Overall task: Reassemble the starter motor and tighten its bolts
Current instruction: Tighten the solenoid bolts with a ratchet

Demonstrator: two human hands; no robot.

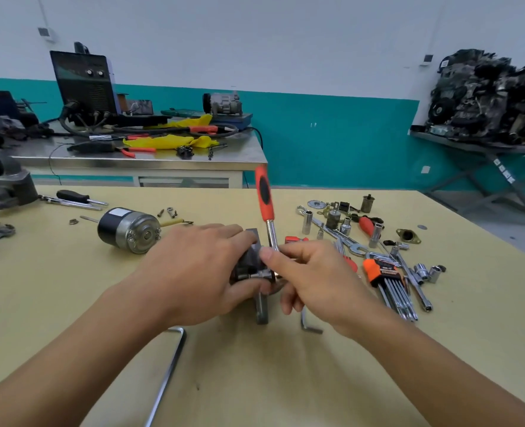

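On the tan table (70,303), left of both hands, the starter's cylindrical motor body (129,229) lies on its side. Its shell is black at the back, and a bright metal end cap with small bolts faces the camera. A long hex key (170,362) lies nearer the front edge. The left hand (193,269) curls over a dark grey housing (252,257) at the table's middle and grips it. A chrome socket (256,275) meets the housing's side. The ratchet (266,204) stands nearly upright, orange-and-black handle up, and the right hand (313,278) pinches its chrome shank near the head. Further right lie a hex key set (387,282) and loose sockets (424,271).
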